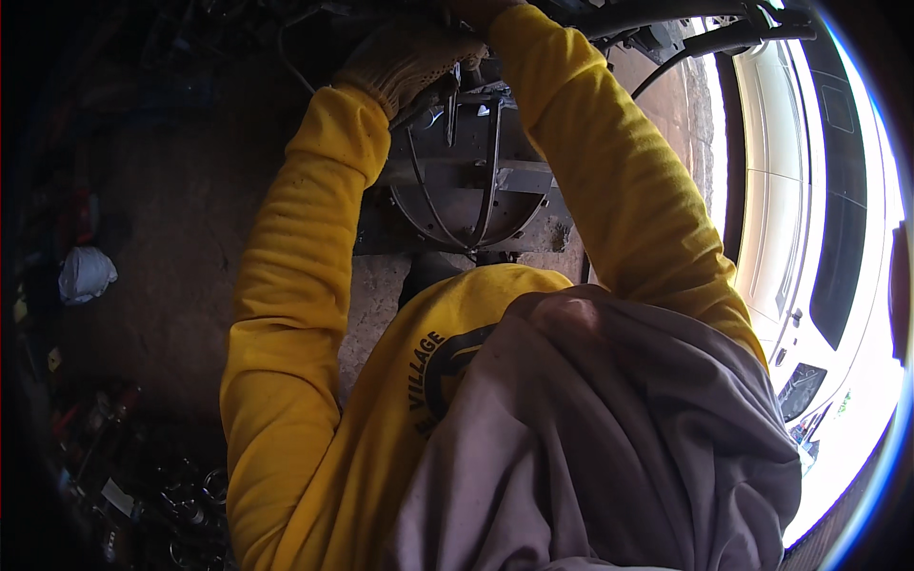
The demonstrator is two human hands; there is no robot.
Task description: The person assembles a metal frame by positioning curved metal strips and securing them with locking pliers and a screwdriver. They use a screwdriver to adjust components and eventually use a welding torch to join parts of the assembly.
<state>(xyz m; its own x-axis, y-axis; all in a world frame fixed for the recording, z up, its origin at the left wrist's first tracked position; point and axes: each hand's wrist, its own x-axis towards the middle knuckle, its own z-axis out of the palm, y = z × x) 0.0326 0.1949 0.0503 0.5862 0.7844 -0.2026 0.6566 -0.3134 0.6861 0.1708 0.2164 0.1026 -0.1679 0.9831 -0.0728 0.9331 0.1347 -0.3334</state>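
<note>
My left hand [414, 62], in a pale knitted glove, reaches to the top of the view with its fingers curled against dark machinery. Just beneath those fingers hangs a slim, shiny metal piece [452, 112]; I cannot make out its kind or whether the hand grips it. My right hand [479, 11] is at the upper edge, mostly cut off and behind its yellow sleeve, so its fingers are hidden. Between my forearms is a dark metal frame [524, 181] with a half-round plate [443, 211] and curved bars.
Black tubes [657, 17] and a cable [659, 76] stick out at the upper right. A white vehicle [776, 181] stands beyond, in bright light. On the brown floor [181, 219] at left lies a white bundle [88, 275]; several metal parts [190, 504] sit in shadow at lower left.
</note>
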